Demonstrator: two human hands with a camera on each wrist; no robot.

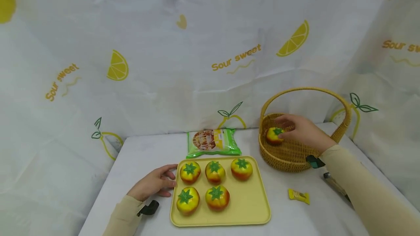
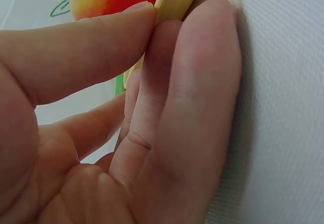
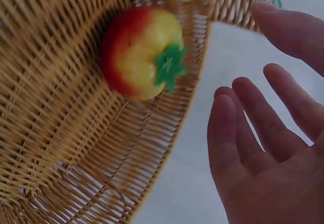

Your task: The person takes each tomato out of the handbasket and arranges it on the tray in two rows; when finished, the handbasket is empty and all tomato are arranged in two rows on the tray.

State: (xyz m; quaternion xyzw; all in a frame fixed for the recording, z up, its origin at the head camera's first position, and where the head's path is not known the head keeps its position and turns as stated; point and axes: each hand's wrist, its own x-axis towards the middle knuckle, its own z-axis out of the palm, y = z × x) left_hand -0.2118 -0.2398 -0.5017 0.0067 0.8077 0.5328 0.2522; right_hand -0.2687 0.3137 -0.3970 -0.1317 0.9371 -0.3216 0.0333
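On the yellow tray (image 1: 247, 207) sit several yellow-red, persimmon-like fruits (image 1: 217, 198) with green star-shaped tops. My left hand (image 1: 154, 182) pinches the tray's left rim; in the left wrist view the thumb (image 2: 96, 47) and fingers meet at that rim. Another such fruit (image 3: 144, 54) rests inside the wicker basket (image 1: 288, 161), against its wall. My right hand (image 1: 303, 130) hovers over the basket beside this fruit. Its fingers (image 3: 263, 118) are spread and apart from the fruit in the right wrist view, holding nothing.
Behind the tray lies a green-and-white food packet (image 1: 213, 142). A small yellow wrapped sweet (image 1: 299, 196) lies right of the tray. Partly under the right sleeve is a dark, slim object (image 1: 336, 185). The basket's tall handle (image 1: 305, 89) arches above it; a lemon-print cloth (image 1: 183, 68) hangs behind.
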